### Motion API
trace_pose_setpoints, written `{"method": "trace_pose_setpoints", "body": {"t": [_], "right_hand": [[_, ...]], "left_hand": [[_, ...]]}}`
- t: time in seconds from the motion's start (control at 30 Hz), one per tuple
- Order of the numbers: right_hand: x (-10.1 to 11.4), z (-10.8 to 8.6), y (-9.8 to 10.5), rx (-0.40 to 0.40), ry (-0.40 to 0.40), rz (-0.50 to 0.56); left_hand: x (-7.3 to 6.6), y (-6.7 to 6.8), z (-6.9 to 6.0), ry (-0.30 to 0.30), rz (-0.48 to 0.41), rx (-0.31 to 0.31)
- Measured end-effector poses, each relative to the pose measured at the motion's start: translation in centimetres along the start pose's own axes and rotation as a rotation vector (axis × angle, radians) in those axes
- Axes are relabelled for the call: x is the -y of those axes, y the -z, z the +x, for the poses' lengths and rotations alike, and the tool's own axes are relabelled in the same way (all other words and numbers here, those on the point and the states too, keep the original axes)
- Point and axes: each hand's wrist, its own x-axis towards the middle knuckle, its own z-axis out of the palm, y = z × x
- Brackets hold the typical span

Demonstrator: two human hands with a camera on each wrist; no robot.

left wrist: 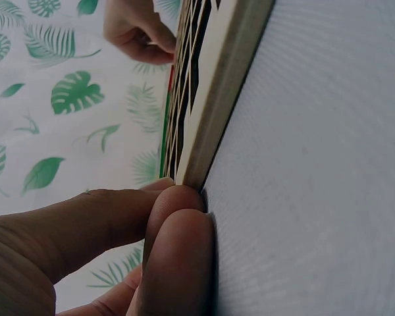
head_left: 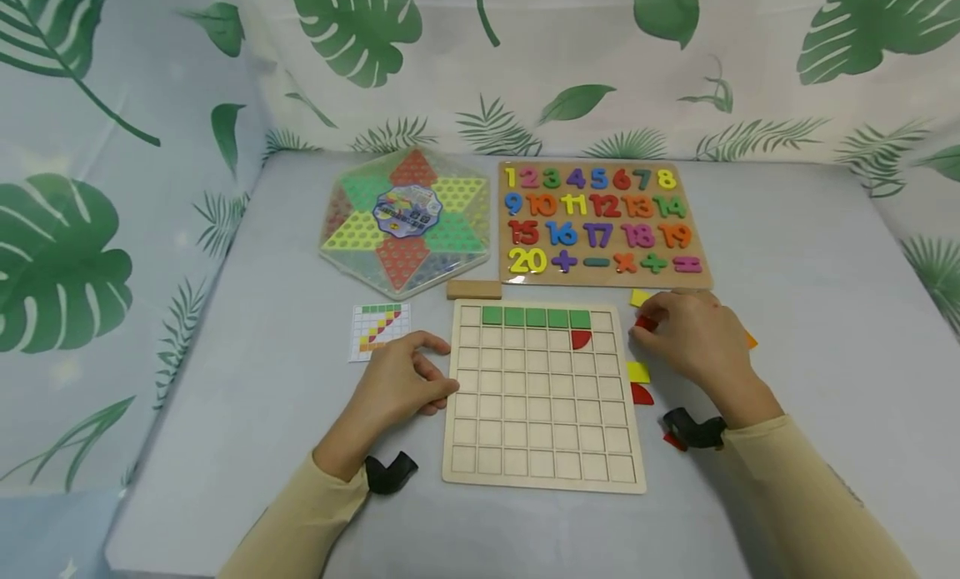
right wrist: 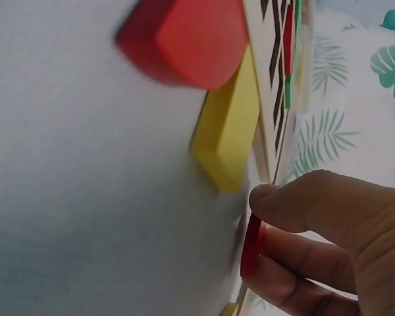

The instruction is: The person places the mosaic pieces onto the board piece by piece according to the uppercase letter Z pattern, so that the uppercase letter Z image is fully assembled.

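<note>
A wooden grid board (head_left: 517, 387) lies flat on the table, with several green square tiles (head_left: 536, 317) in its top row and a red quarter-circle tile (head_left: 581, 339) just below. My left hand (head_left: 401, 381) touches the board's left edge with thumb and fingertips, also seen close up in the left wrist view. Beyond the board's right side my right hand (head_left: 693, 333) pinches a red tile (right wrist: 251, 247) between thumb and fingers; its full outline is hidden. Near that hand are a yellow tile (head_left: 637, 372) and another red quarter-circle tile (head_left: 642, 394).
Left of the board lies a pattern card (head_left: 379, 329). Behind it are a hexagonal star-patterned game board (head_left: 405, 221), a wooden number board (head_left: 600, 221) and a small wooden strip (head_left: 474, 290). Another yellow tile (head_left: 640, 297) and a red piece (head_left: 674, 441) lie around the right hand.
</note>
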Motion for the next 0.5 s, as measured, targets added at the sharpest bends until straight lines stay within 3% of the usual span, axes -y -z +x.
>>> {"method": "trace_pose_setpoints", "body": {"t": [0.3,0.5], "right_hand": [[-0.12,-0.65,0.39,-0.061,0.030,0.032],[-0.28,-0.51,-0.02,-0.013,0.020,0.028]], "left_hand": [[-0.28,-0.31,0.19,-0.005,0.003,0.012],[-0.14,-0.06,-0.08,0.020,0.010,0.002]]}}
